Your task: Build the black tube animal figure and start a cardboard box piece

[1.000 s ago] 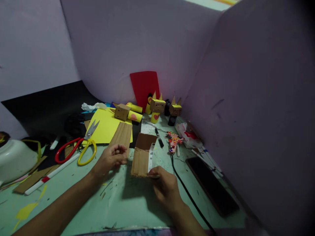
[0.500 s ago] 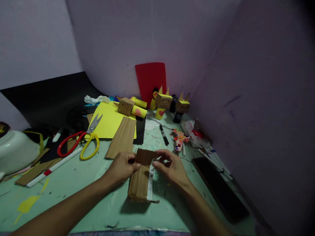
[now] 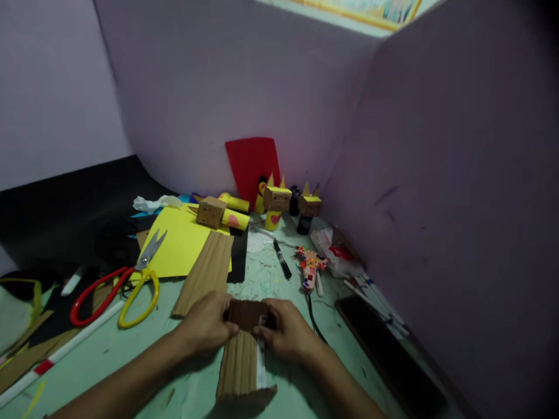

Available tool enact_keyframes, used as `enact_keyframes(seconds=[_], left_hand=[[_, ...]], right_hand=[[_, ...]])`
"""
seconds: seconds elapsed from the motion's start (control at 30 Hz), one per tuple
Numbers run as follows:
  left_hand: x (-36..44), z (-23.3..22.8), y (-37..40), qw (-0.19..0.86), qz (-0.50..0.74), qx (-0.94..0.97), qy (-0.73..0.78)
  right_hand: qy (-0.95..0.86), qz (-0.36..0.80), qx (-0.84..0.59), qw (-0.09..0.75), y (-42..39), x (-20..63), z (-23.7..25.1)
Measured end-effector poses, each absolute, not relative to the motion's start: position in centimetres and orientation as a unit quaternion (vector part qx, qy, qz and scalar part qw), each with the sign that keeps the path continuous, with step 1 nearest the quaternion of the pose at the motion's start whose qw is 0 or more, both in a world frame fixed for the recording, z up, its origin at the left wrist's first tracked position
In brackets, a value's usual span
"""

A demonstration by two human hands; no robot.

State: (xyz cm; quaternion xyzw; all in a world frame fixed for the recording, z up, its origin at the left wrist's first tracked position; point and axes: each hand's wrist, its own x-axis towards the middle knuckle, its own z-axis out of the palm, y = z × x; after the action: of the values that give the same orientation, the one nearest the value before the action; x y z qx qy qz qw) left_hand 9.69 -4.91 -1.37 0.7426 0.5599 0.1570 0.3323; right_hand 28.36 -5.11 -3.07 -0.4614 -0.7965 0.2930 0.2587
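Observation:
Between my hands is a folded piece of brown corrugated cardboard [image 3: 238,364], with a white printed strip along its right side and its far end bent upright. My left hand [image 3: 208,323] pinches the left edge at the fold, thumb on the near face. On the opposite edge, my right hand [image 3: 286,329] grips beside the white strip, with fingers behind the raised flap. The cardboard's near end has a ragged edge. Just beyond my left hand lies a flat cardboard strip [image 3: 205,270].
Scissors [image 3: 142,265] with red and yellow handles rest at left by yellow paper [image 3: 174,244]. Cardboard-headed figures [image 3: 277,201] stand at the back before red paper [image 3: 253,163]. A marker [image 3: 282,259], a patterned glue gun [image 3: 311,265] and a dark phone-like slab [image 3: 388,355] lie rightward.
My right hand has closed in on the cardboard's right edge, and its fingers now grip it. The camera view has tilted up and shifted, so everything sits lower and further left.

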Motion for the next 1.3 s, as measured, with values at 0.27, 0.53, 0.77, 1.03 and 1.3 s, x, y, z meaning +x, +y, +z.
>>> enact_keyframes(seconds=[0.27, 0.53, 0.77, 1.03, 1.3], left_hand=[[10.1, -0.8, -6.4, 0.221, 0.135, 0.812, 0.523], [10.2, -1.4, -7.4, 0.182, 0.148, 0.825, 0.515], [9.5, -1.3, -7.1, 0.202, 0.187, 0.819, 0.503], [9.5, -1.1, -7.5, 0.189, 0.166, 0.836, 0.487], [7.4, 1.6, -8.8, 0.366, 0.198, 0.820, 0.392]], right_hand=[[-0.814, 0.241, -0.455, 0.269, -6.0, 28.2, -3.1], [-0.794, 0.255, -0.461, 0.305, -6.7, 27.8, -3.8], [-0.741, 0.399, -0.373, 0.390, -8.3, 30.3, -2.6], [-0.716, 0.420, -0.394, 0.395, -11.4, 28.2, -2.5], [-0.642, 0.446, -0.417, 0.465, -10.6, 26.8, -3.3]])
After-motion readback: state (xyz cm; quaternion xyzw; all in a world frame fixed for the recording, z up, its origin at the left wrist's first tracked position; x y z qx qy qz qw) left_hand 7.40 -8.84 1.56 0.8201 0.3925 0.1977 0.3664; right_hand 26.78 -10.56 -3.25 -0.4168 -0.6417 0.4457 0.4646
